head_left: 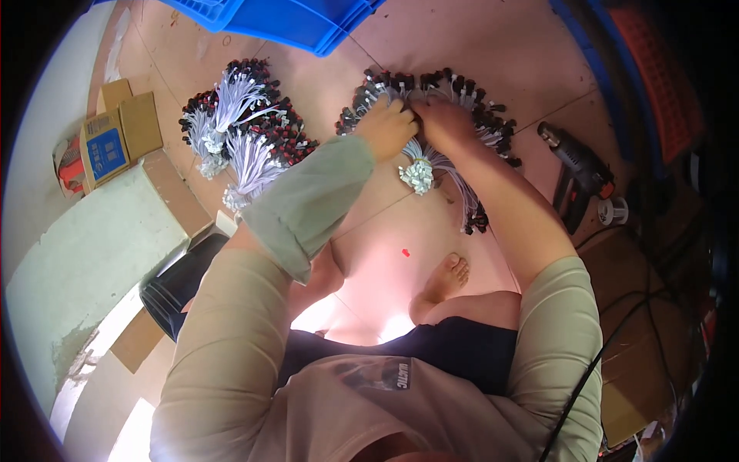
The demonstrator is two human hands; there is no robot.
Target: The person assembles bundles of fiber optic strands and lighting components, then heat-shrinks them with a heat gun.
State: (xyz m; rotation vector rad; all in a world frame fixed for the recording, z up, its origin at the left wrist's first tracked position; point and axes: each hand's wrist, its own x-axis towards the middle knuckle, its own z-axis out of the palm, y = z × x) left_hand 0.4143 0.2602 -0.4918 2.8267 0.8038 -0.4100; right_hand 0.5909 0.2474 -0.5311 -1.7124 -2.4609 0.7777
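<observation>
Clearly, the writing in view sits on a blue label (106,152) with white marks, stuck to an open cardboard box (140,123) at far left, and on a dark print (385,375) with pale letters across the person's shirt (331,420). Pinkish floor tiles (369,212), crossed by darker joints, form the work surface; a small red scrap (406,252) lies near the bare foot (446,279). A blue crate (277,23) stands at the far edge, and a heat gun (581,163) rests to the right beside a white roll (613,210). Pale cables with black ends (468,96) lie fanned out far and right of centre; a second cable pile (258,158) is to the left. Left hand (387,129) and right hand (443,125) meet over the fanned cables, fingers curled in; whether they grip any, I cannot tell.
</observation>
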